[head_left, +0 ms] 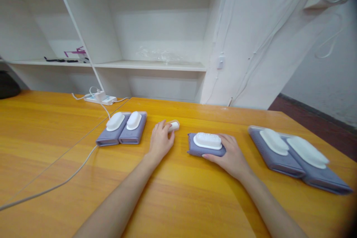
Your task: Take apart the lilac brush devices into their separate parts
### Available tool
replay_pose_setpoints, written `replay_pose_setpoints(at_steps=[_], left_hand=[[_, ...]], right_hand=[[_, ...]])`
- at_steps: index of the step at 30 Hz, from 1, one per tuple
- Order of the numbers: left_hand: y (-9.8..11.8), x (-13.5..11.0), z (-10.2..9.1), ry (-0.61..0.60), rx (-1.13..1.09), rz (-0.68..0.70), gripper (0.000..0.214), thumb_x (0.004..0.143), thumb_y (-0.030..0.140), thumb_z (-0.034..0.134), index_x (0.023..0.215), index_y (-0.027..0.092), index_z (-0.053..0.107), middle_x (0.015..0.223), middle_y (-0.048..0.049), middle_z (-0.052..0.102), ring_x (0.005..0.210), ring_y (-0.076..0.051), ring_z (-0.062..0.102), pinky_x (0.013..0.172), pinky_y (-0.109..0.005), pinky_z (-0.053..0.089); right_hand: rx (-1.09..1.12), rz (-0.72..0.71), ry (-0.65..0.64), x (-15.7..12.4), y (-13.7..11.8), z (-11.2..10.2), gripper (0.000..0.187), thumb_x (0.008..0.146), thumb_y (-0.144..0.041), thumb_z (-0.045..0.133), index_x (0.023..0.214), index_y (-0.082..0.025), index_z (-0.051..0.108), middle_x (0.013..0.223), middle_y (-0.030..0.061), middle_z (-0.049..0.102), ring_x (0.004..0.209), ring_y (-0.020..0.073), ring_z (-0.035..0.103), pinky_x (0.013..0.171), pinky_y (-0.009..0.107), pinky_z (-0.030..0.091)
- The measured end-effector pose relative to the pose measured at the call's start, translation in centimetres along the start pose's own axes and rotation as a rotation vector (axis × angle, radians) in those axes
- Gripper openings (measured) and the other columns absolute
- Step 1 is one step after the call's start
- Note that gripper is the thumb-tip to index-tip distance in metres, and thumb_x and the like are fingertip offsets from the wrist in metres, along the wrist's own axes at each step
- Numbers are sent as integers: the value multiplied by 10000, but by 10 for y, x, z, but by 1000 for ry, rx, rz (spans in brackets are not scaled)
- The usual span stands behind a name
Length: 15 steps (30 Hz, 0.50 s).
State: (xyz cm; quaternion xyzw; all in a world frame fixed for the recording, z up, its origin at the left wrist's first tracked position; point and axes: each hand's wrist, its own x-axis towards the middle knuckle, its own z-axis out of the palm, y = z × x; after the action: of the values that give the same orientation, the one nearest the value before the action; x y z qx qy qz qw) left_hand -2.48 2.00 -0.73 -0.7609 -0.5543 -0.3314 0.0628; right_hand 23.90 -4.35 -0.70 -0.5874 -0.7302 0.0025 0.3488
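My left hand (161,139) is closed around a small white rounded piece (174,126), low over the wooden table; part of it is hidden by my fingers. To its right, my right hand (232,156) grips the right end of a grey-purple folded packet (192,148), thumb in front and fingers behind. On top of that packet lies a white oval piece (208,140) with a flat rim and a bumpy top. Two similar packets (131,136) lie side by side to the left, each topped with a white oval piece (134,120).
Two more grey-purple packets (281,165) with white oval pieces (275,141) lie at the right. A power strip (104,99) with a plugged-in charger stands at the back left, and a cable (64,183) crosses the table (178,200). White shelves (150,65) rise behind.
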Motion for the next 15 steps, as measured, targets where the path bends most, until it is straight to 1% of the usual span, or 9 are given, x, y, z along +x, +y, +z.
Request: replay_pose_setpoints(at_steps=[2, 4, 7, 9, 11, 13, 15], left_hand=[[1, -1, 0, -53, 50, -18, 322, 841, 201, 494, 1156, 209, 555, 1174, -113, 529, 1049, -254, 495, 887, -387, 412], [4, -2, -1, -65, 133, -59, 338, 846, 223, 484, 1180, 219, 538, 1096, -113, 535, 1001, -266, 501, 828, -390, 412], [8, -2, -4, -37, 217, -108, 319, 864, 311, 479, 1157, 208, 550, 1019, -122, 528, 961, -290, 493, 793, -411, 394], [11, -2, -7, -8, 210, -105, 359, 875, 374, 471, 1177, 192, 536, 1055, -139, 523, 980, -303, 487, 810, -434, 384], [15, -1, -11, 22, 146, -36, 419, 887, 429, 451, 1218, 177, 503, 1136, -157, 508, 1039, -312, 475, 861, -460, 369], [22, -2, -16, 16, 31, 116, 486, 882, 475, 454, 1260, 170, 463, 1226, -164, 481, 1127, -316, 446, 938, -481, 336], [30, -5, -20, -35, -105, 293, 592, 845, 530, 499, 1303, 163, 413, 1288, -164, 458, 1204, -319, 405, 1010, -490, 291]], right_hand=[[-2, -3, -4, 0, 0, 0, 652, 607, -634, 729, 1073, -205, 573, 1082, 100, 583, 1053, 308, 493, 923, 462, 435], [-2, -5, -4, -1, 1, 0, 644, 619, -630, 723, 1079, -205, 571, 1085, 100, 582, 1053, 306, 492, 926, 464, 434], [1, -4, 3, -1, 3, 1, 649, 621, -630, 721, 1086, -203, 573, 1095, 104, 584, 1060, 308, 492, 928, 465, 436], [4, -9, 2, -1, 4, 2, 674, 627, -627, 717, 1126, -201, 564, 1119, 107, 583, 1079, 309, 492, 941, 467, 431], [8, -5, -3, -1, 4, 2, 724, 653, -618, 701, 1214, -194, 524, 1171, 115, 569, 1116, 310, 485, 966, 473, 418], [25, 7, -13, -2, 3, 3, 767, 692, -601, 676, 1300, -187, 459, 1236, 124, 538, 1164, 304, 470, 995, 475, 403], [59, 15, -25, -3, 2, 3, 794, 723, -582, 656, 1357, -184, 391, 1307, 126, 491, 1212, 290, 449, 1026, 464, 387]])
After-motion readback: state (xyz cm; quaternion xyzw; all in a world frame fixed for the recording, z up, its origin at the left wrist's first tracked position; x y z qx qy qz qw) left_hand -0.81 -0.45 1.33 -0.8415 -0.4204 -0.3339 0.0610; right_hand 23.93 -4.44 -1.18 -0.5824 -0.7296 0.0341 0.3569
